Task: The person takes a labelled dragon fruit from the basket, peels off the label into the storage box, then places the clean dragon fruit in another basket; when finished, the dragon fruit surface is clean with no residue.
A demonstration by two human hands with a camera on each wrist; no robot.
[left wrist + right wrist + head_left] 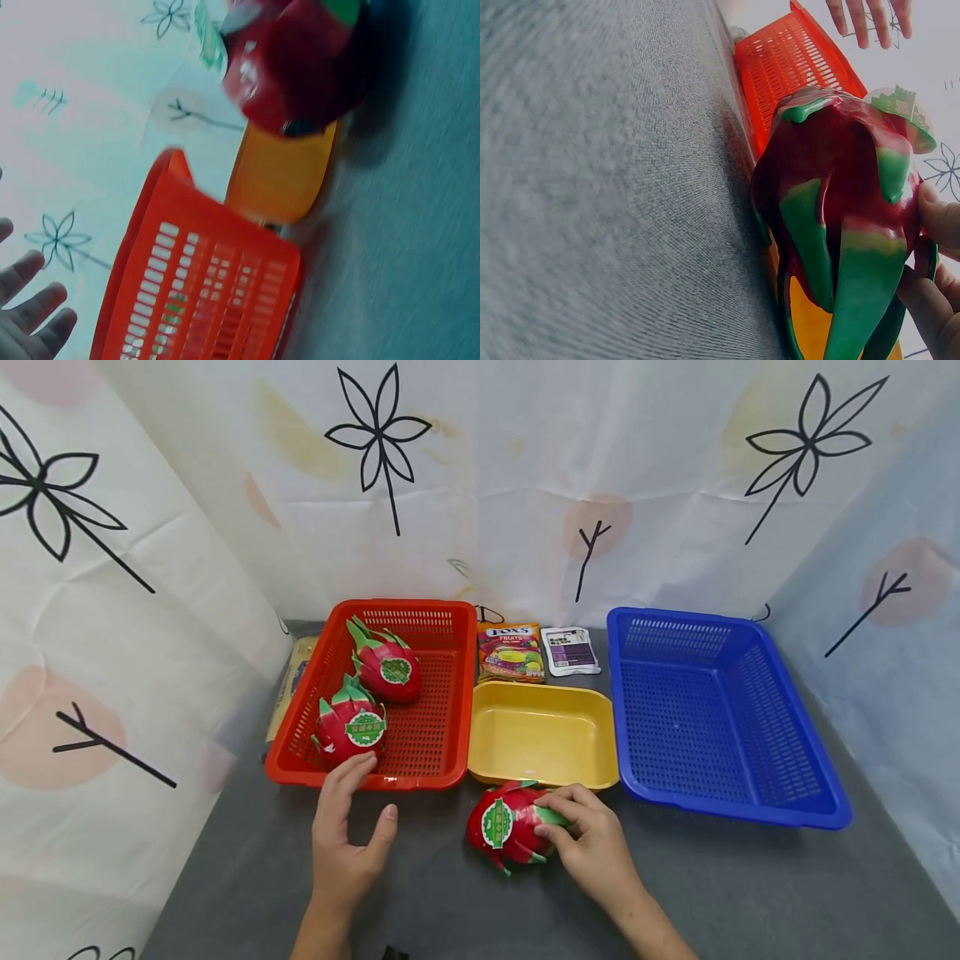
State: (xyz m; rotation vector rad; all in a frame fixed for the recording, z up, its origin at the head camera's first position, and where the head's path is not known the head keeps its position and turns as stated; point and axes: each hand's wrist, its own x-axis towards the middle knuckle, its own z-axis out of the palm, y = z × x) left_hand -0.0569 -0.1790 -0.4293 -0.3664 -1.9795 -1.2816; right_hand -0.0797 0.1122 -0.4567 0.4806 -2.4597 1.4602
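In the head view a red dragon fruit (523,831) with green scales and a round green-and-white sticker is low over the grey table; whether it touches the surface I cannot tell. My right hand (591,839) pinches it by its green tips, as the right wrist view also shows on the dragon fruit (855,217). My left hand (347,852) holds nothing, its fingers spread before the front rim of the red basket (438,693). Inside that basket lie two more dragon fruits, one farther back (397,672) and one nearer (348,731), both with stickers.
A yellow tray (543,735) stands between the red basket and a blue basket (690,727) on the right. Behind the tray lie a Fox's candy bag (512,652) and a white packet (570,650). A tan package (292,681) is partly hidden left of the red basket.
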